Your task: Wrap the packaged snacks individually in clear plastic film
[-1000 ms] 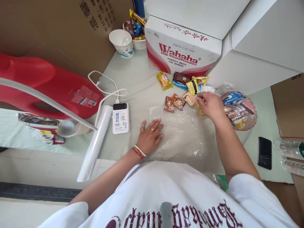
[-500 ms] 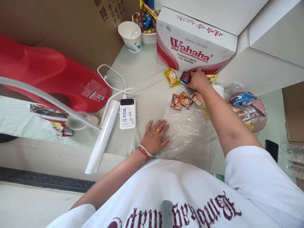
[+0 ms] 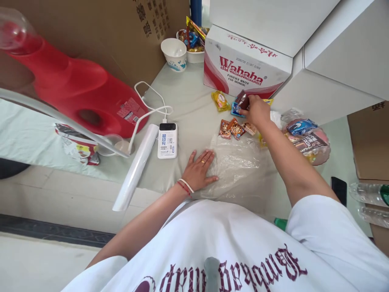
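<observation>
My left hand lies flat with its fingers stretched out, on the cloth at the left edge of a clear plastic bag. My right hand pinches a brown-wrapped snack in front of the water carton. Just under that snack lies a blue snack packet. A yellow-wrapped snack is to its left. Nearer to me, two brown cookie packets and a pale pink packet sit at the bag's far edge. Another yellow packet is partly hidden behind my right hand.
The Wahaha carton stands at the back. A paper cup and a tub of snacks are left of it. A power bank, plastic roll and red jug are leftward; a snack dish and phone rightward.
My right hand has lifted the brown snack and tilted it up, which shows more of the blue packet beneath. My left hand stays flat. The camera view has shifted slightly.
</observation>
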Demonstrator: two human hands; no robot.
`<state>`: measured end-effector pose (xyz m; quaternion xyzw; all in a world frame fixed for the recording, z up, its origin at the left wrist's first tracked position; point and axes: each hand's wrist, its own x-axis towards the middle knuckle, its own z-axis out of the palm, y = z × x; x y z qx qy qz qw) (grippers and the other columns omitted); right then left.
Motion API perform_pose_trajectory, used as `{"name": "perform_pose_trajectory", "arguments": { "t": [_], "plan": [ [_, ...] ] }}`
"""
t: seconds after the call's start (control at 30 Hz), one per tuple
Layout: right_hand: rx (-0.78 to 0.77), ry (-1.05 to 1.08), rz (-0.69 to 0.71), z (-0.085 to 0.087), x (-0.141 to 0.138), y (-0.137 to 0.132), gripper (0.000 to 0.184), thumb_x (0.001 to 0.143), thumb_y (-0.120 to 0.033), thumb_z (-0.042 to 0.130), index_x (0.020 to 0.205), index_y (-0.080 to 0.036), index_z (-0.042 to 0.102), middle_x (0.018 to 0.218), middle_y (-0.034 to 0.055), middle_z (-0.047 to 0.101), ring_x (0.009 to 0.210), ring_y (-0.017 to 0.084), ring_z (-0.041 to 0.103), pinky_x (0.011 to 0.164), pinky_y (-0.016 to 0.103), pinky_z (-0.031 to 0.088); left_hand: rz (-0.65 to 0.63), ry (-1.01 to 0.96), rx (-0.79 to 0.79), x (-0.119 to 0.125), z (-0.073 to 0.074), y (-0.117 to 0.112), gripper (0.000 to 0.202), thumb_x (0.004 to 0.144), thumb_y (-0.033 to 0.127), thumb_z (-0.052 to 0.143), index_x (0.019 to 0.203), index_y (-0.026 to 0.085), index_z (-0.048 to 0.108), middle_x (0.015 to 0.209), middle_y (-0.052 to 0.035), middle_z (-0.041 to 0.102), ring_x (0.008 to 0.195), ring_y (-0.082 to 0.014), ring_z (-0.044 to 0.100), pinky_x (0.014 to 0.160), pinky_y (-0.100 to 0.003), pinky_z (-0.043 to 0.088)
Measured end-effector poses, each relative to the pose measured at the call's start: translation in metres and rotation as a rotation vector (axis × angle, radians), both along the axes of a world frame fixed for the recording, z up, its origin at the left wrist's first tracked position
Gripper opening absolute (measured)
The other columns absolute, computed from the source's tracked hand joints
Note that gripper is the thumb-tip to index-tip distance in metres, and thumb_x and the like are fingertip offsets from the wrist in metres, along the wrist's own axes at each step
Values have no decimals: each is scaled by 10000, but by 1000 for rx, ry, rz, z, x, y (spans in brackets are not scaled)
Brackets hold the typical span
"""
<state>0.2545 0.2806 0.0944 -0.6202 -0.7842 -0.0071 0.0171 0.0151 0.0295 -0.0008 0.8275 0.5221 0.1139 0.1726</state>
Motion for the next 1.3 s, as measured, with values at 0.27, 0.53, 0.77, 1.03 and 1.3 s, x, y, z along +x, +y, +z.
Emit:
{"name": "perform_pose_trajectory", "arguments": {
  "t": [0.27,0.53,0.77,1.03,1.3],
  "plan": [
    [-515,-118,483,15,-18,-150,437,845,-441,769,1166,-175,640,1241,148,617,1011,296,658,785,349,509,-20,29,-16,-8,-2,10,900,932,673,554,1632,158,318,1684,-176,327,1564,-346,322,1290,-635,10],
    [-478,-65,431,-10,-11,-188,626,847,-350,791,1400,-188,547,1360,176,580,1199,348,589,923,428,534,-29,-14,164,-25,6,4,679,981,406,564,1604,216,373,1654,-153,408,1571,-336,312,1280,-661,81],
    [-344,408,545,-20,57,-256,623,890,-541,726,1388,-207,557,1395,175,565,1255,332,533,1065,548,491,-421,-130,85,-46,13,-20,560,896,188,521,1454,220,549,1512,-144,592,1443,-272,517,1297,-620,28],
    [-342,575,313,-55,83,-289,234,1019,-299,484,1065,-288,713,1247,113,675,1141,291,641,977,520,554,-338,18,-85,-45,19,-18,997,759,780,667,1582,272,422,1665,-203,364,1455,-394,466,1243,-688,73],
    [-467,674,211,-14,80,-210,251,1009,-403,449,942,-231,619,839,45,671,773,202,660,767,335,524,-96,-71,-41,-37,16,2,372,1025,432,448,1222,286,729,1439,-87,660,1265,-284,605,1025,-514,391]
  ]
}}
